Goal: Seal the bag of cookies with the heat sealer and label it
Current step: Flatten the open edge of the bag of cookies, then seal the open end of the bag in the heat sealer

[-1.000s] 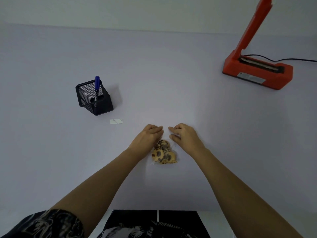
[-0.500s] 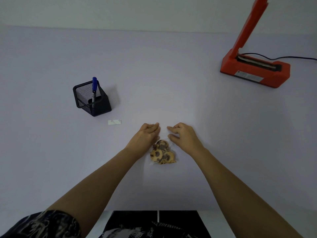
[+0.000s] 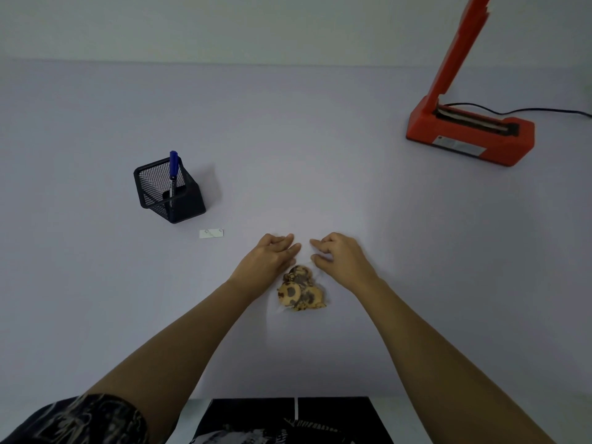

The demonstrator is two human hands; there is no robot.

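Pale desk point(image 3: 288, 139): bag of cookies point(image 3: 301, 288) seemingly being smoothed for sealing.
Left hand point(image 3: 272, 257) presses flat at its mouth; right hand point(image 3: 341, 259) curls there, grip unclear. Next, probably: the heat sealer point(image 3: 471, 136).

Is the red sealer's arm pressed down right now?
No, the sealer has its arm raised steeply upward.

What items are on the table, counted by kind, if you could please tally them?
Heat sealer, orange: 1
Bag of cookies: 1
Label, white: 1
Mesh pen holder, black: 1
Pen, blue: 1
Total: 5
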